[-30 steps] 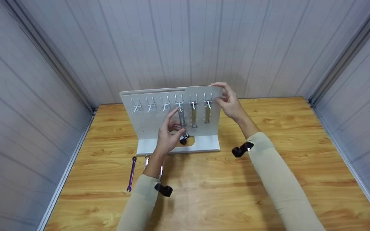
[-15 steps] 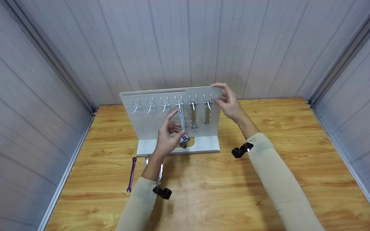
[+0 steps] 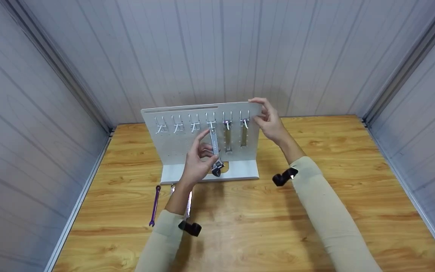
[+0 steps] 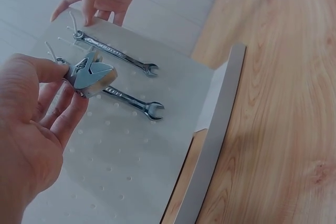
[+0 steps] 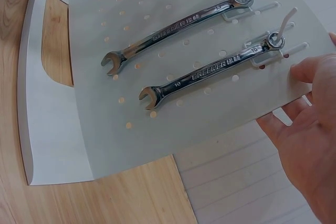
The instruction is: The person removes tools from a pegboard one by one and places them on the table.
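1. Nearest the person, both cream sleeves (image 3: 327,211) reach forward over the wooden counter (image 3: 263,223), each wrist carrying a small black camera.
2. A purple wrench (image 3: 154,205) lies flat on the counter just left of the left forearm, with a silver wrench (image 3: 188,200) beside it, partly hidden under that arm.
3. The left hand (image 3: 196,160) is curled around an adjustable wrench (image 3: 215,149), thumb and fingers pinching it near its heavy jawed head, which hangs low; the handle points up toward a hook on the pegboard (image 3: 172,145). Whether the handle's end is on the hook cannot be told.
4. The white pegboard stands upright on its own base near the counter's back edge, with a row of hooks across its top.
5. Two combination wrenches hang by their ring ends on the hooks to the right of the held one: the longer wrench (image 5: 173,30) and, nearer the board's right edge, the shorter wrench (image 5: 210,69).
6. The right hand (image 3: 268,119) grips the pegboard's upper right corner, fingers curled over the top edge and thumb on the front face.
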